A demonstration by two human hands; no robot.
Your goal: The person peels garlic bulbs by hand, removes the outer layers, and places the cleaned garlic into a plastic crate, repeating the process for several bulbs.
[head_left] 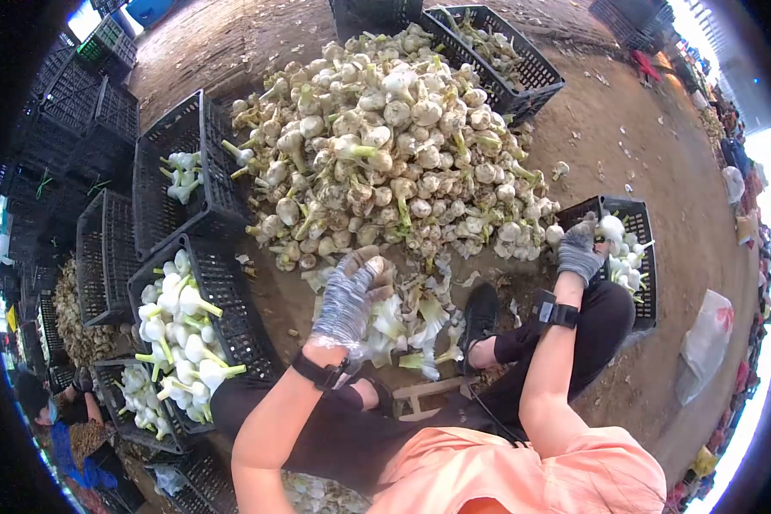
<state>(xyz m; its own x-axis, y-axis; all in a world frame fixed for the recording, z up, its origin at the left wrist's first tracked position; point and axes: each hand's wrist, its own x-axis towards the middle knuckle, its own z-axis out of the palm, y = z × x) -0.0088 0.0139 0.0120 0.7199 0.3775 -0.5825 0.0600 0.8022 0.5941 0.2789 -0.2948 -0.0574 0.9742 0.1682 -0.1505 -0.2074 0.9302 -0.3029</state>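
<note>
My left hand (360, 287), in a grey glove with clear plastic wrapped round the wrist, is raised in front of the garlic pile (394, 146). Its fingers are curled in, and whatever lies inside them is hidden. Below it, peeled garlic skins (411, 325) are scattered on the ground between my feet. My right hand (581, 250), also gloved, is over the near side of a black crate (649, 291) on the right. A clean white garlic bulb (611, 227) sits between its fingers and thumb. More white bulbs (627, 267) lie inside that crate.
On the left, a black crate (244, 317) holds trimmed bulbs (180, 321); another crate (167, 141) has a few. Stacked crates (77, 111) stand behind. A crate of garlic (522, 86) borders the pile. A plastic bag (705, 343) lies right. Another person (81, 437) works at lower left.
</note>
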